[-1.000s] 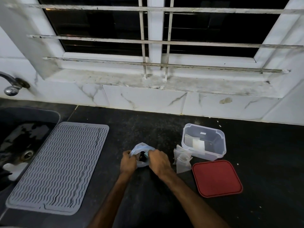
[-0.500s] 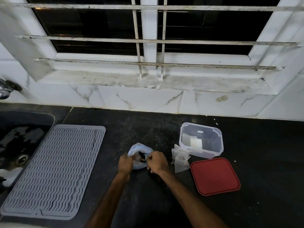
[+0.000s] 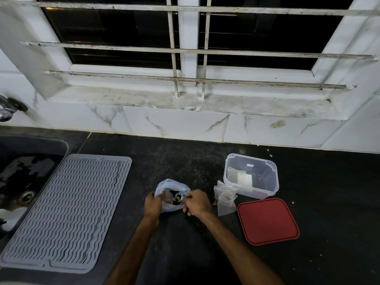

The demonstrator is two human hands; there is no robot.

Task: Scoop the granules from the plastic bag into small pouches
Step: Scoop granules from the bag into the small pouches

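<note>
Gripping the bag (image 3: 171,185) from both sides, the two hands are seen with fingers curled: its left edge is held by the left hand (image 3: 153,206), and its right rim is pinched by the right hand (image 3: 197,203). The bag's mouth is held open between them. Dark granules (image 3: 169,199) are seen inside, with a small round object (image 3: 178,196) beside them that cannot be made out. The bag is set on the black counter (image 3: 185,161), about midway along it.

Just right of the right hand, a loose pile of clear pouches (image 3: 225,199) is laid, touching a clear tub (image 3: 251,192) behind it. The tub is stood open, and a white slip (image 3: 244,178) is seen through it. A red lid (image 3: 267,221) is laid flat in front of the tub, just beside the pouches.

Well to the left, a grey ribbed mat (image 3: 67,210) is spread beside a dark sink (image 3: 24,177). A tap (image 3: 6,112) is fixed on the tiled wall (image 3: 174,124) above the sink. A barred window (image 3: 188,38) is set above the counter.
</note>
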